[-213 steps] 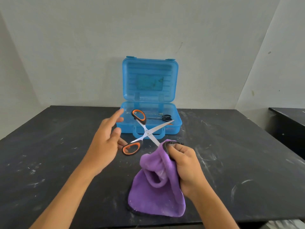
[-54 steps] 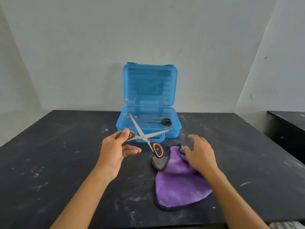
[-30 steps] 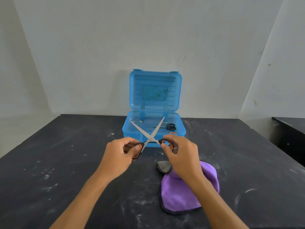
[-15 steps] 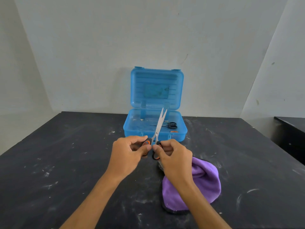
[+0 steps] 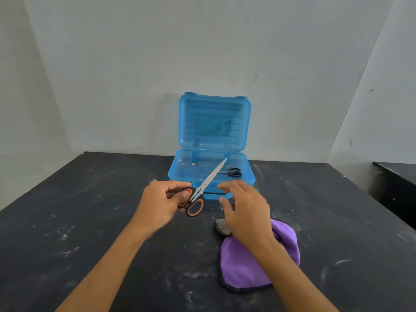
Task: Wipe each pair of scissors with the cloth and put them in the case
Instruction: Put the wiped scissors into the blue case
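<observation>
The orange scissors (image 5: 198, 194) are blades-shut and held in the air just in front of the case (image 5: 211, 174), tips slanting up and right so they show over the case's open tray. The left hand (image 5: 162, 201) grips them at the upper handle loop, fingers curled round it, while the lower orange loop hangs free below. They look light and rigid: steel blades that would be slick and sharp-edged, so the rubbery handle loops are the sensible place to hold, and one loop alone seems enough now the blades are together. The right hand (image 5: 244, 210) floats just beside the handles with fingers spread and loosely bent, touching nothing and holding nothing; its forearm crosses above the cloth (image 5: 252, 264), which lies crumpled on the worktop (image 5: 90, 221) near its wrist. The left forearm reaches in from the lower left, wrist bent slightly inward. A small black pair (image 5: 231, 172) already lies flat in the tray, towards its right. The lid stands upright against the wall behind.
</observation>
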`<state>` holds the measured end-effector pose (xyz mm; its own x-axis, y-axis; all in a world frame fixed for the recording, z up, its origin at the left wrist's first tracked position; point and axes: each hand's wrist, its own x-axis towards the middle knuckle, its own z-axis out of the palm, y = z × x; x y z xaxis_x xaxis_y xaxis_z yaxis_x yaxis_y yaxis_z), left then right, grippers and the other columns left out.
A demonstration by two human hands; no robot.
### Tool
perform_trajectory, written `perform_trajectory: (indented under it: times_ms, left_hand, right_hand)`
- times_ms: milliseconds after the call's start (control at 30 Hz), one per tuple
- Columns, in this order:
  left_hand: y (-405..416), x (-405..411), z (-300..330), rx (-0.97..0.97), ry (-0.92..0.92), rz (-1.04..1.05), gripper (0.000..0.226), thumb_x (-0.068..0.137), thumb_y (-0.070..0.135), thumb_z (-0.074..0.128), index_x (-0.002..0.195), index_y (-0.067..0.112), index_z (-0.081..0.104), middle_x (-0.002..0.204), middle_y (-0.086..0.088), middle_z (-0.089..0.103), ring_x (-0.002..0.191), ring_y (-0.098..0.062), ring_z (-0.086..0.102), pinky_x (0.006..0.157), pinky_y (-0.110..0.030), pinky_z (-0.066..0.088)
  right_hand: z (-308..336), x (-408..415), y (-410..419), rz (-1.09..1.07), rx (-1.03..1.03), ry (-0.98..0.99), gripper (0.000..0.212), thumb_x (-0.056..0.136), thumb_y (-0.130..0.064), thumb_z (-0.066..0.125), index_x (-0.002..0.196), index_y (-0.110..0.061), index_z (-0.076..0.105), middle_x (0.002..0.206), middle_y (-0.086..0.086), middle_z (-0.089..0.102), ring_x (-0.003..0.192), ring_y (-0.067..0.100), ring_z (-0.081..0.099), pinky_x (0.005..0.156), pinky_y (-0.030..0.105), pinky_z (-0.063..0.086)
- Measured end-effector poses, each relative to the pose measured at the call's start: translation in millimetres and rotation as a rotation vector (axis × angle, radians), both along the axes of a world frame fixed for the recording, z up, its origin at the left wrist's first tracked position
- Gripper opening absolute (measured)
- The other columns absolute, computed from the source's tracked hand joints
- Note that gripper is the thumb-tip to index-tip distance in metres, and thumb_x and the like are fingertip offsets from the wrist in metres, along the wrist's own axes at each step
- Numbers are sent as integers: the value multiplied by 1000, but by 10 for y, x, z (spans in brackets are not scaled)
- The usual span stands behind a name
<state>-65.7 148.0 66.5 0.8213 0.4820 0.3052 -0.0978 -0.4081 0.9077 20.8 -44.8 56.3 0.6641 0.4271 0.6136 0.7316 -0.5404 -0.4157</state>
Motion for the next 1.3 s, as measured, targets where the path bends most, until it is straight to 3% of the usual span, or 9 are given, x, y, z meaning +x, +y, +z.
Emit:
perform_trajectory:
  times_ms: [100, 167, 233, 400, 533, 667, 900, 1133, 1300]
  left_hand:
    - [129, -18, 54, 154, 100, -6, 22, 92, 4, 69, 106, 16, 79, 87, 2, 79, 81, -16, 75, 81, -32, 60]
    - [156, -34, 93, 250, 135, -22, 23, 92, 5, 69, 103, 22, 80, 87, 8, 79, 81, -5, 74, 80, -20, 57]
    - [156, -38, 124, 301, 145, -45, 25, 91, 3, 70, 103, 22, 80, 88, 13, 77, 82, 4, 72, 79, -11, 55]
    - [186, -4, 157, 289, 163, -55, 22, 90, 9, 73, 107, 23, 79, 91, 14, 78, 84, 3, 73, 80, -12, 55]
    - [254, 81, 183, 287, 153, -33, 26, 94, 30, 69, 119, 28, 73, 96, 17, 76, 82, -3, 73, 82, -18, 56]
    - [390, 237, 172, 286, 165, -37, 43, 92, 43, 67, 133, 34, 60, 110, 20, 68, 79, -12, 69, 70, -15, 53]
    - [710, 794, 120, 363, 167, -55, 61, 88, 45, 72, 144, 32, 51, 138, 14, 57, 106, -4, 63, 90, -25, 53]
    - [1253, 1400, -29, 550, 225, 65, 59, 91, 51, 65, 144, 33, 49, 148, 14, 50, 133, -9, 49, 109, -37, 43]
    - [1494, 1676, -273, 626, 271, 93, 58, 91, 55, 61, 143, 33, 50, 150, 17, 47, 138, -8, 44, 111, -38, 41]
  right_hand:
    - [45, 86, -61, 15, -135, -316, 41, 79, -17, 90, 117, -25, 77, 120, 0, 72, 108, 29, 68, 91, 40, 51]
    - [54, 121, -61, 60, -147, -425, 31, 79, -17, 90, 107, -27, 81, 113, -2, 76, 104, 30, 70, 93, 36, 43]
    - [35, 142, -52, 84, -130, -480, 22, 80, -13, 87, 95, -27, 81, 97, -6, 76, 91, 29, 70, 83, 38, 48]
    - [10, 224, -2, 167, -121, -402, 29, 70, -1, 91, 84, -24, 81, 78, -7, 73, 70, 27, 67, 60, 40, 57]
    - [54, 352, 79, 125, -142, -314, 28, 71, -4, 90, 82, -27, 81, 74, -8, 73, 66, 26, 66, 50, 30, 50]
    - [104, 624, 206, 67, -196, -250, 20, 82, -10, 86, 86, -30, 82, 81, -8, 75, 75, 26, 67, 50, 33, 49]
    - [156, 1313, 636, 36, -258, -122, 12, 96, -19, 76, 97, -29, 83, 92, -5, 76, 89, 26, 65, 61, 34, 48]
    - [20, 2072, 1207, 2, -435, 67, 17, 95, -20, 74, 102, -34, 80, 98, -9, 78, 95, 20, 70, 67, 30, 42]
    - [-247, 2373, 1467, -22, -532, 169, 16, 100, -22, 69, 106, -31, 81, 103, -4, 81, 96, 26, 72, 68, 29, 41]
